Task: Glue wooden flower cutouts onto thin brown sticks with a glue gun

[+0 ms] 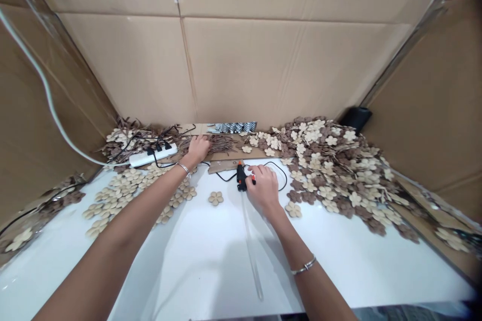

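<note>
My right hand (264, 185) is closed on the handle of a black glue gun (241, 176) with an orange tip. A long clear glue stick (251, 256) trails from its back end toward me across the table. My left hand (199, 149) reaches to a pile of thin brown stems (223, 144) at the back, its fingers curled down among them; what is between the fingertips is hidden. One beige flower (216, 198) lies alone on the white table (196, 261), between my arms. A piece of cardboard (225, 166) rests just beyond the gun's tip.
Beige flowers (124, 185) are spread at left, partly behind my left arm. A white power strip (153, 154) with black plugs stands behind them. Brown and beige flowers on stems (331, 160) heap up at right. Cardboard walls (241, 65) enclose the back and sides. A black cable (285, 175) loops near my right hand.
</note>
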Available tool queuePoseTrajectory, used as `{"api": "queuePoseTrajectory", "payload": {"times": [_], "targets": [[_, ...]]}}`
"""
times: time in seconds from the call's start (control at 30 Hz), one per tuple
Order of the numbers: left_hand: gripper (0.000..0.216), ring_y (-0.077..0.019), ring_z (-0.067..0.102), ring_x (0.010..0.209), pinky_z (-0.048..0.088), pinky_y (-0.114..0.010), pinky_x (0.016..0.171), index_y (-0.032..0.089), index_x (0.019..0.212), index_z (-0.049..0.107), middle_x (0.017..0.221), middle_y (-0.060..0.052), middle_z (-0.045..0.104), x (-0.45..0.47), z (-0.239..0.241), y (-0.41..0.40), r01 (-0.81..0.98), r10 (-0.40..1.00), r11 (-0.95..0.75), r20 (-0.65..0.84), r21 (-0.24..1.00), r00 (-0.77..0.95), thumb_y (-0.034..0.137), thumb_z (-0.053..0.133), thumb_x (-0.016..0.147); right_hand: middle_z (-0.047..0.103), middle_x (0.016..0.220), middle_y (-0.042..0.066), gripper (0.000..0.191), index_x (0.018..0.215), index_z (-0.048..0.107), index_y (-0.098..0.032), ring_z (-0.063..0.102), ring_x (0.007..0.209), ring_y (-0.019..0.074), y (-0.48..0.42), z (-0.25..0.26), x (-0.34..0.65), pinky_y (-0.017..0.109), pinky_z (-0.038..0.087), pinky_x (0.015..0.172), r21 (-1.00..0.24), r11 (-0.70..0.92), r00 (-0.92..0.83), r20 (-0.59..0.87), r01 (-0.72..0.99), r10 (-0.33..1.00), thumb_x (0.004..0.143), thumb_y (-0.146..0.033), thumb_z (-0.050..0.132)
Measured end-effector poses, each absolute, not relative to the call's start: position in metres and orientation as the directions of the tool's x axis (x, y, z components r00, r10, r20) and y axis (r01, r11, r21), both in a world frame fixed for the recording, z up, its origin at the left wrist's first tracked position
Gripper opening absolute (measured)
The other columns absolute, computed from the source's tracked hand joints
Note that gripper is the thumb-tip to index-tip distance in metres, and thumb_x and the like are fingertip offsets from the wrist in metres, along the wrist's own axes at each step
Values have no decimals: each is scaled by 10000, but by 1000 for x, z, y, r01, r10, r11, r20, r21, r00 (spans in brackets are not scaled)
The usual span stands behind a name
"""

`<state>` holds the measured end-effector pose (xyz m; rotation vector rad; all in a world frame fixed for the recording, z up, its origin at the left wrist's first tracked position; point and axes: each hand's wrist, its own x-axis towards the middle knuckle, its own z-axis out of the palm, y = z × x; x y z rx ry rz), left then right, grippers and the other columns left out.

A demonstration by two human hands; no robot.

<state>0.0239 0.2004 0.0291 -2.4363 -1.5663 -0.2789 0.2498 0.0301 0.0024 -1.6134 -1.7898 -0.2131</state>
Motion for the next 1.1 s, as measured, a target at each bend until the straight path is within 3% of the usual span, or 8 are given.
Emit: {"api": "queuePoseTrajectory", "payload": {"times": [0.2,0.27,0.37,0.5,0.57,0.67,0.87,1.1], "targets": [[194,-287,579,1012,401,-391,880,149,825,719,979,-154,705,22,42,203,921,864,-388,356,23,355,181,530,855,674,948,77,202,948,659,-184,539,911,243,31,1,251,356,329,806,-353,217,36,588,910,808,823,-138,507],[178,-248,609,909,429,-344,822,145,829,709,921,-126,714,22,56,202,879,878,-392,397,273,268,229,553,844,670,938,79,202,937,661,-185,538,911,245,31,1,251,364,337,815,-382,232,42,590,895,806,822,-134,503],[195,-179,608,749,445,-292,725,143,796,687,841,-80,714,20,76,185,550,924,-383,314,742,219,325,619,793,664,921,68,186,914,660,-192,540,887,233,31,4,251,373,362,846,-501,314,65,603,807,795,833,-147,499],[321,-145,583,675,422,-261,630,161,871,680,800,-48,699,16,88,128,315,879,-277,107,908,465,456,695,748,657,975,60,159,928,653,-209,563,911,214,27,15,250,343,426,827,-732,478,105,591,486,800,872,-229,506],[325,-147,584,684,422,-263,627,169,907,670,800,-38,687,16,86,91,354,832,-261,24,898,554,474,668,792,652,1040,64,179,983,653,-216,576,965,212,23,22,246,330,445,829,-810,500,88,548,307,832,887,-281,516],[266,-156,578,726,421,-271,637,183,871,658,815,-29,669,20,76,46,416,841,-412,162,811,516,444,605,863,643,1129,61,234,1064,649,-226,571,1059,212,16,28,239,331,434,907,-872,479,3,482,99,876,898,-344,533],[132,-191,549,842,405,-344,789,188,881,642,852,-48,653,28,49,11,618,592,-747,667,244,452,266,547,929,684,971,68,464,1012,669,-213,635,834,201,13,27,230,332,487,750,-928,216,-199,283,-302,938,931,-547,358],[54,-194,564,804,419,-335,753,196,908,644,822,-50,654,30,27,10,708,453,-703,813,72,366,222,598,898,686,693,47,373,903,679,-159,598,550,143,15,20,228,282,480,576,-970,-11,-403,90,-241,911,830,-520,622]]}}
